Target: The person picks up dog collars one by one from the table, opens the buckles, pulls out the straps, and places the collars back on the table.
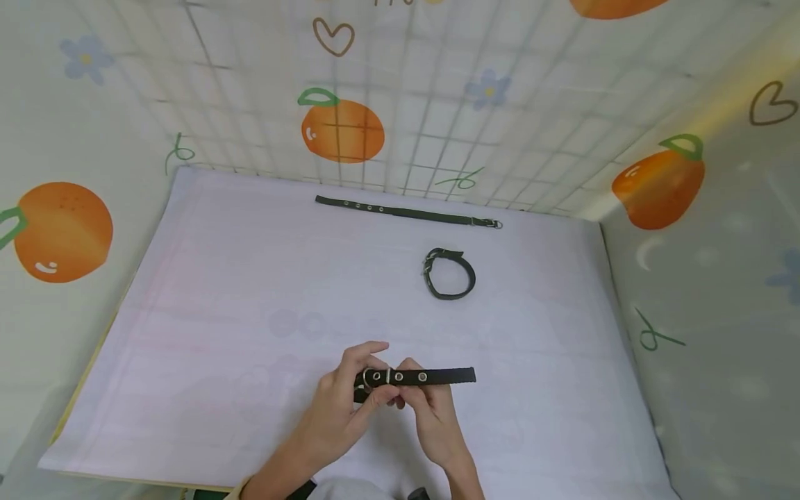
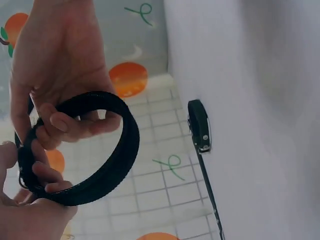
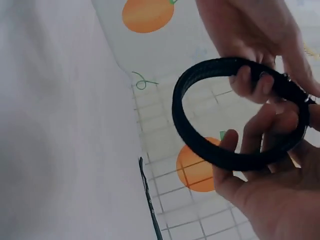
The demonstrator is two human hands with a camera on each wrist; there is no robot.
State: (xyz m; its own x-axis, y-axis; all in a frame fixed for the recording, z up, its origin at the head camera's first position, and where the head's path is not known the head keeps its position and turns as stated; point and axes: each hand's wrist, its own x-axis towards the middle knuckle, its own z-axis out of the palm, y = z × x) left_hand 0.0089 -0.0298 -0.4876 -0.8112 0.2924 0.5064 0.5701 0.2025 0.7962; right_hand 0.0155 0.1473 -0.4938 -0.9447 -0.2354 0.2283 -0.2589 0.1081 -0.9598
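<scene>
A black pet collar [image 1: 450, 376] with metal eyelets, a buckle and a D-ring is held up near the table's front. My left hand [image 1: 334, 410] grips it around the buckle end. From the other side my right hand [image 1: 434, 420] pinches the strap, whose free end sticks out to the right. Both wrist views show the collar bent into a loop, with fingers inside it. Farther back lies a second collar [image 1: 472, 278], fastened into a ring. Behind that a third collar [image 1: 425, 214] is stretched out straight, its buckle to the right.
A white cloth-covered table [image 1: 206, 292] lies under the hands. At its back stands a wire grid [image 1: 431, 139] behind a sheet printed with oranges. Similar printed sheets [image 1: 706, 278] hang along the left and right sides.
</scene>
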